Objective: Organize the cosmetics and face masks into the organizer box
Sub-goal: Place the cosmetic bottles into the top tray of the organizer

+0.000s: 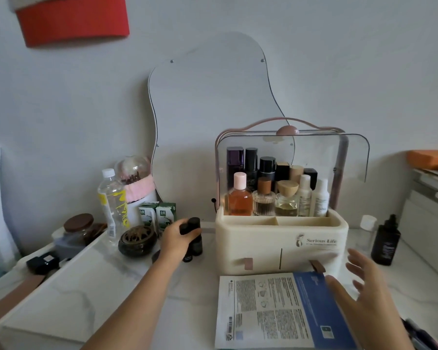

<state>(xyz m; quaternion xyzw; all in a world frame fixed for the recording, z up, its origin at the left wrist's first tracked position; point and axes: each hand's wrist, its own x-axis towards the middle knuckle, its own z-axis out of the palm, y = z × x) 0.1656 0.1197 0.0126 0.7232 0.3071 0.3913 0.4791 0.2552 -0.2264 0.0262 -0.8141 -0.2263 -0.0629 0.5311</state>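
Bottles (192, 236), small and dark, are what my left hand (175, 238) is gathering left of the organizer box (281, 238); fingers wrapped round what looks like two. Next: lift them into its empty front compartments, clearing the raised lid. My right hand (364, 291) hovers, fingers spread, over face masks (271, 311) at the surface's near edge.

The organizer box (281, 238) stands on the table (182, 311), near the wall. Many bottles (276, 188) stand in rows inside its top part. A face mask pack (276, 311) lies flat on the table in front of the box. To the left of the box stand two small bottles (194, 245), side by side. To the right of the box stands a dropper bottle (386, 241). A mirror (213, 117) leans on the wall behind the box.
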